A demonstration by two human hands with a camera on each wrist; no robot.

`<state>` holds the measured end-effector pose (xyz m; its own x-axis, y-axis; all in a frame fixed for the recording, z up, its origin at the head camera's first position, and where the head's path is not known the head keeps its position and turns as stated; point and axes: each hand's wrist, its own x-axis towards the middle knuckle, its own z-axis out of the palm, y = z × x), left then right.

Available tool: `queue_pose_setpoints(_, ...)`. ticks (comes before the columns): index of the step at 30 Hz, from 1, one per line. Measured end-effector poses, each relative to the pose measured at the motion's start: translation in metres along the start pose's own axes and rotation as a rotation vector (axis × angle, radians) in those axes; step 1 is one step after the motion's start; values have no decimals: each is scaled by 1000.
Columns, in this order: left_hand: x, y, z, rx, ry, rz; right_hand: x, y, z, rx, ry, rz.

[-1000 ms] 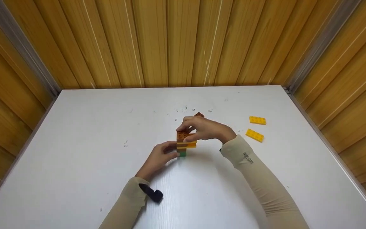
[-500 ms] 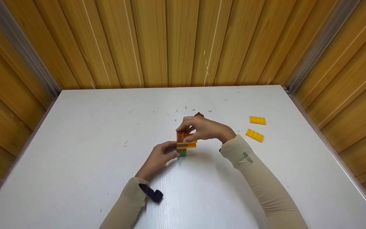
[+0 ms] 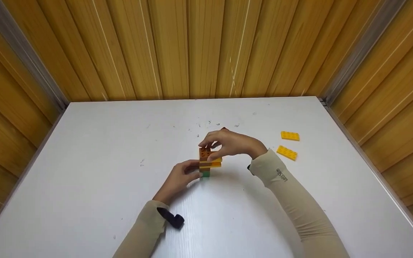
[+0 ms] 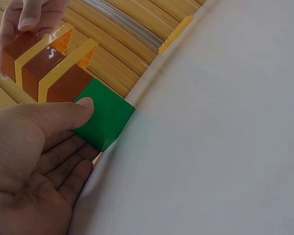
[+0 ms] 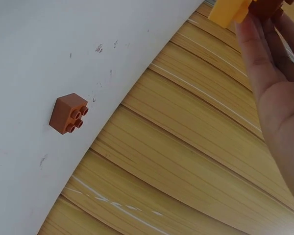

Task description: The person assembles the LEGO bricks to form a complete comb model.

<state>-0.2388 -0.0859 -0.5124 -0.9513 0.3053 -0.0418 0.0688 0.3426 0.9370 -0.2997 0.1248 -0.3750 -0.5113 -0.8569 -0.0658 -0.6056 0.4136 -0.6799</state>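
Note:
A tower of toy building bricks stands upright on the table before me. Its base is a green brick (image 4: pixel 105 115), gripped low down by my left hand (image 3: pixel 178 179) between thumb and fingers. Above the green, brown bricks alternate with two yellow plates (image 4: pixel 67 68), which jut out to the right in the head view. The top brown brick (image 3: pixel 204 154), studs up, is held by my right hand (image 3: pixel 229 145), with the thumb on the near side and fingers at the far side. My right hand hides part of the tower's top.
Behind my right hand, a loose brown brick (image 5: pixel 66 115) lies on the white table (image 3: pixel 102 143). Two yellow plates lie to the right, one farther back (image 3: pixel 290 135) and the other plate (image 3: pixel 286 152) nearer. Wood-look panels (image 3: pixel 206 50) wall the back and sides.
My right hand and wrist have shifted up very slightly, covering more of the loose brown brick. My left hand and the tower have stayed in place.

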Motion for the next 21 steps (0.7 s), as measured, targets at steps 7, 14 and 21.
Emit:
queue_pose_setpoints(7, 0, 3, -1, -17, -9, -43, -6, 4, -13, -5, 108, 11)
queue_pose_setpoints(14, 1, 3, 1, 0, 3, -77, -14, 15, -22, -22, 186, 32)
queue_pose_setpoints(21, 1, 3, 2, -21, 4, -38, -30, 31, -31, 39, 253, 83)
